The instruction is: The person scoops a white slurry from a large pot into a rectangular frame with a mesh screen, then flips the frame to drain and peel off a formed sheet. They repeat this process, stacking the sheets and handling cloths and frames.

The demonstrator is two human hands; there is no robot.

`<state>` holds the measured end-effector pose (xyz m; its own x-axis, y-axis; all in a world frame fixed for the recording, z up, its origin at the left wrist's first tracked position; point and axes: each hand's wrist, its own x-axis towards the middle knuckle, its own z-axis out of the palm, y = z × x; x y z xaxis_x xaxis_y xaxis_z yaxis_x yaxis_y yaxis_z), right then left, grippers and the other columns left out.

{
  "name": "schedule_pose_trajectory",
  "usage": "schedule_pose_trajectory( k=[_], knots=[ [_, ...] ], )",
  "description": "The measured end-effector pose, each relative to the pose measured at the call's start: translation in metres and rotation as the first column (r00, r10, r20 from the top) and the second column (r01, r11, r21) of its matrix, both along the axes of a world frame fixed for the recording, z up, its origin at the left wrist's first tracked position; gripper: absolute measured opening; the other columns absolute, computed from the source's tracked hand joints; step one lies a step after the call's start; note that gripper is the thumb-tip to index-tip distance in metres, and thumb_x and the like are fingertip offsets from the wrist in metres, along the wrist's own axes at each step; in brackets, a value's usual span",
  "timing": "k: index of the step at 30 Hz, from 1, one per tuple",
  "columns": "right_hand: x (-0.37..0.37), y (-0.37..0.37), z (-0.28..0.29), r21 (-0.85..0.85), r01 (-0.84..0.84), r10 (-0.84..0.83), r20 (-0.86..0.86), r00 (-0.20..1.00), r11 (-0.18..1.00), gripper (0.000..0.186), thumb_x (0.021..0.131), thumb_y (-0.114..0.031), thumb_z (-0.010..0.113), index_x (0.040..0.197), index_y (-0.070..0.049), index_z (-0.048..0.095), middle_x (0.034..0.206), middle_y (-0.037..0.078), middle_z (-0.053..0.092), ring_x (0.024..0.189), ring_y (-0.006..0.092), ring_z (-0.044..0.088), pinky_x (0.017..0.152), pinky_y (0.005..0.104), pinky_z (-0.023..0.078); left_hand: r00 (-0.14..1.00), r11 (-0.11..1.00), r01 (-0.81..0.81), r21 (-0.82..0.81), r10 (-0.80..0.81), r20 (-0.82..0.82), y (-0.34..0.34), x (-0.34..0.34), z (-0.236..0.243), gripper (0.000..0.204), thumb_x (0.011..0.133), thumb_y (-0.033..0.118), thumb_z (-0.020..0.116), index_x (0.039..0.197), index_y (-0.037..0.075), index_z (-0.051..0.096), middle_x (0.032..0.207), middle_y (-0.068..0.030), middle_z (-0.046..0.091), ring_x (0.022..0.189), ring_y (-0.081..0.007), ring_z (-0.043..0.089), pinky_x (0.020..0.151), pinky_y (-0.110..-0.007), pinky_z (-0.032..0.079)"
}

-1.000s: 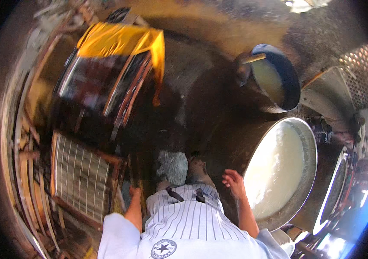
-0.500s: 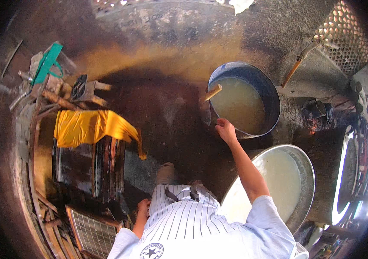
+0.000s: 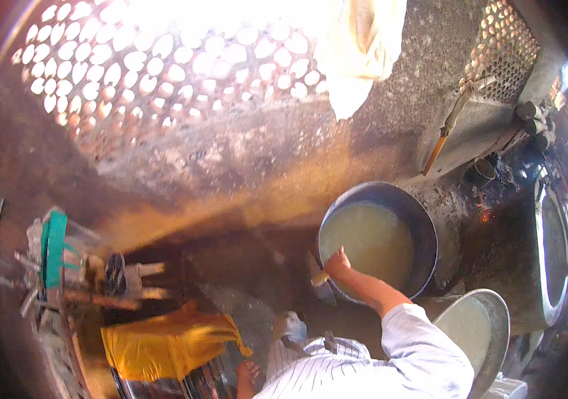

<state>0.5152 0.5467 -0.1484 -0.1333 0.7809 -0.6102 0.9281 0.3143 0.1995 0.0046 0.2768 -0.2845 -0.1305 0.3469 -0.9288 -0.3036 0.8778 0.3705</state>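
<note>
My right hand [image 3: 338,263] is closed around the wooden handle [image 3: 320,278] of a tool at the left rim of a deep blue drum [image 3: 431,266]. The handle's end sticks out past the rim, and a dark flat piece [image 3: 324,292] shows below it outside the drum. Cloudy pale liquid [image 3: 367,229] fills part of the drum. Low at my left side, my left hand [image 3: 248,371] hangs with loose fingers and nothing visible in it, beside a yellow cloth [image 3: 164,342] draped over a dark box-like object.
A wide metal basin [image 3: 502,332] of whitish liquid stands close on my right. Beyond it are a large pale-rimmed vessel [image 3: 553,306] and glowing embers [image 3: 485,213]. A wooden-handled tool [image 3: 435,154] leans on the wall. A green object [image 3: 54,249] tops cluttered wood at left.
The view has tilted up, showing more of the perforated wall and a hanging pale cloth. My right hand has gone from the drum's near rim to the wooden handle.
</note>
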Motion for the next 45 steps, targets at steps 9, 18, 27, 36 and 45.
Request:
schedule_pose_trajectory(
  k=[9, 18, 27, 36, 45],
  knots=[
    [0.015, 0.005, 0.016, 0.098, 0.354, -0.299, -0.361, 0.883, 0.930, 0.007, 0.065, -0.016, 0.071, 0.071, -0.013, 0.072, 0.069, 0.005, 0.068, 0.071, 0.0238, 0.068, 0.056, 0.0371, 0.050, 0.917, 0.921, 0.387, 0.046, -0.380, -0.120, 0.317, 0.070, 0.043, 0.032, 0.087, 0.020, 0.055, 0.118, 0.014, 0.051, 0.106, -0.0077, 0.062, 0.091, -0.0240, 0.062, 0.075, -0.036, 0.048],
    [0.052, -0.177, 0.194, -0.572, 0.788, -0.212, -0.819, -0.533, 0.228, 0.050, 0.075, -0.018, 0.067, 0.119, -0.008, 0.045, 0.077, 0.008, 0.060, 0.063, 0.0160, 0.060, 0.052, 0.0327, 0.049, 0.788, 0.787, 0.610, 0.086, -0.592, -0.172, 0.460, 0.157, 0.032, 0.047, 0.093, 0.032, 0.043, 0.136, 0.014, 0.041, 0.129, -0.0084, 0.053, 0.114, -0.0256, 0.054, 0.096, -0.043, 0.041],
    [0.041, -0.356, 0.170, -0.942, 0.326, 0.761, -0.268, -0.591, -0.079, 0.016, 0.089, -0.013, 0.061, 0.091, -0.007, 0.046, 0.068, 0.001, 0.046, 0.049, 0.0086, 0.045, 0.038, 0.0242, 0.037, 0.382, 0.334, 0.891, 0.308, -0.917, -0.110, 0.375, 0.376, 0.092, 0.044, 0.090, 0.030, 0.051, 0.130, 0.013, 0.047, 0.113, -0.0075, 0.059, 0.093, -0.0230, 0.060, 0.080, -0.041, 0.045],
    [0.102, -0.448, 0.103, -0.575, 0.189, 0.599, 0.705, -0.380, 0.796, 0.019, 0.092, -0.011, 0.051, 0.076, -0.009, 0.043, 0.062, -0.003, 0.040, 0.050, 0.0063, 0.040, 0.042, 0.0211, 0.034, 0.215, 0.178, 0.969, 0.174, -0.949, -0.231, 0.214, 0.349, 0.108, 0.030, 0.090, 0.022, 0.052, 0.119, 0.013, 0.052, 0.096, -0.0062, 0.064, 0.077, -0.0227, 0.064, 0.069, -0.041, 0.048],
    [0.108, -0.464, 0.103, -0.363, 0.144, 0.378, 0.921, -0.092, 0.921, 0.022, 0.091, -0.011, 0.048, 0.071, -0.006, 0.041, 0.058, 0.002, 0.042, 0.048, 0.0122, 0.042, 0.044, 0.0253, 0.043, 0.166, 0.164, 0.986, 0.041, -0.896, -0.412, 0.173, 0.272, 0.149, 0.029, 0.092, 0.022, 0.051, 0.119, 0.012, 0.054, 0.097, -0.0079, 0.065, 0.079, -0.0258, 0.064, 0.074, -0.045, 0.048]
  ],
)
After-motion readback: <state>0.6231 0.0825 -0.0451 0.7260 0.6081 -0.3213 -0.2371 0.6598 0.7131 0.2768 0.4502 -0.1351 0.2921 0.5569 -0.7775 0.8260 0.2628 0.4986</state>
